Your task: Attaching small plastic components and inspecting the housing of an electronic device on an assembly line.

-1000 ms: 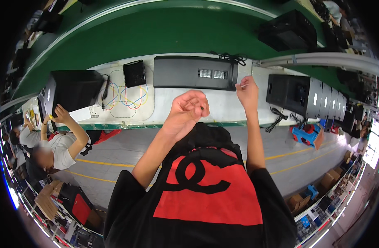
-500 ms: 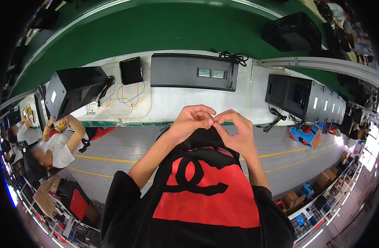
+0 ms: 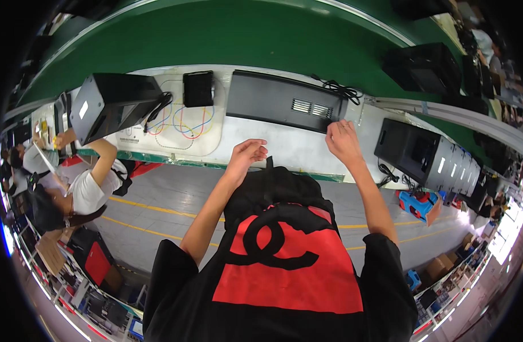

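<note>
A long dark grey case [image 3: 273,100] with two slotted vents near its right end lies on the white bench. At its near right edge is my right hand [image 3: 344,139], its fingers bent and bunched close to the vents. Whether the fingertips touch the case or pinch something small, I cannot make out. My left hand [image 3: 247,159] hovers over the bench's front edge, in front of the case. Its fingers are curled in and close together, and anything between them is too small to see. A coiled black cable [image 3: 341,90] lies behind the case's right end.
To the left stand a black box-shaped unit [image 3: 113,105] and a small black square item [image 3: 198,89]. Several dark units [image 3: 406,145] line the right side. Beyond runs a green surface [image 3: 216,43] with another black unit [image 3: 424,67]. A co-worker [image 3: 90,182] works at far left.
My hands were together, fingertips meeting in front of the case. They have parted: the right hand has reached forward and right to the case, the left has drawn slightly left.
</note>
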A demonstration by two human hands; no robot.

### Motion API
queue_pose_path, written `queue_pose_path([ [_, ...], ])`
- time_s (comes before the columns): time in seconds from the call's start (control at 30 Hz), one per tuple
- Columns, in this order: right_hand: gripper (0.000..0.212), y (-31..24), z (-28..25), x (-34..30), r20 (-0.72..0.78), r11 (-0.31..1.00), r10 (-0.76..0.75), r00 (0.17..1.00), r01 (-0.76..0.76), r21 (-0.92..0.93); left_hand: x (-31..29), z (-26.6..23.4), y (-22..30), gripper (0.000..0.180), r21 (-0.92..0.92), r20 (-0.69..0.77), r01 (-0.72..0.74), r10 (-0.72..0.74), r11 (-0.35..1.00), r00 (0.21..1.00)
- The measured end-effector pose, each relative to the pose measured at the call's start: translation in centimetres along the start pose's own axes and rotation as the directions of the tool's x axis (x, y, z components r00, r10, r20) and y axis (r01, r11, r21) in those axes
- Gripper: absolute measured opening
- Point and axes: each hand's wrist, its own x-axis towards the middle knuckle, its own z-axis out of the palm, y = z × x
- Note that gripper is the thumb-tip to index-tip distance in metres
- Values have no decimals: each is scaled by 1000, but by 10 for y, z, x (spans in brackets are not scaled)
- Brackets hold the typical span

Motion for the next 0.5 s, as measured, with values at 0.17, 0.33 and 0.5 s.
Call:
queue_pose_path([
  [0.17, 12, 3, -10, 9, 214, 998, -44, 976, 54, -42, -12, -50, -7, 24, -100, -193, -20, 0, 995, 981],
  [0.33, 30, -11, -15, 43, 413, 942, 77, 907, 69, -328, 6, -101, 7, 26, -111, -249, -46, 17, 993, 968],
  [0.5, 39, 4, -11, 60, 591, 967, 51, 805, 107, -230, 86, -170, 48, 24, 202, -358, -278, 335, 939, 872],
])
